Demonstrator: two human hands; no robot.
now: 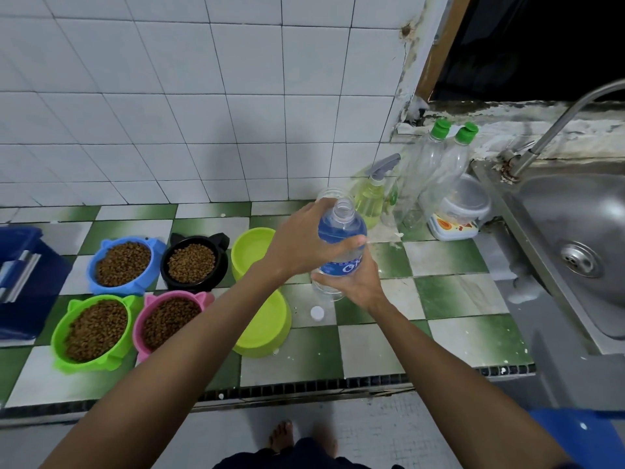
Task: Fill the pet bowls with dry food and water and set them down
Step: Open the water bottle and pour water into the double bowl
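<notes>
An uncapped clear water bottle [341, 228] with a blue label stands above the tiled counter, held by both hands. My left hand [304, 245] grips its upper part and my right hand [351, 282] grips its lower part. Its white cap [317, 313] lies on the counter just below. Two lime-green bowls sit left of the bottle, one at the back [252, 247] and one nearer [267, 328], partly hidden by my left arm. Dry food fills the blue bowl [123, 264], black bowl [192, 263], green bowl [93, 331] and pink bowl [169, 321].
A steel sink [575, 231] with a tap [554, 130] lies at the right. A spray bottle [372, 194], two green-capped bottles [436, 164] and a lidded tub [456, 211] stand at the back wall. A blue box [20, 279] sits at the left edge.
</notes>
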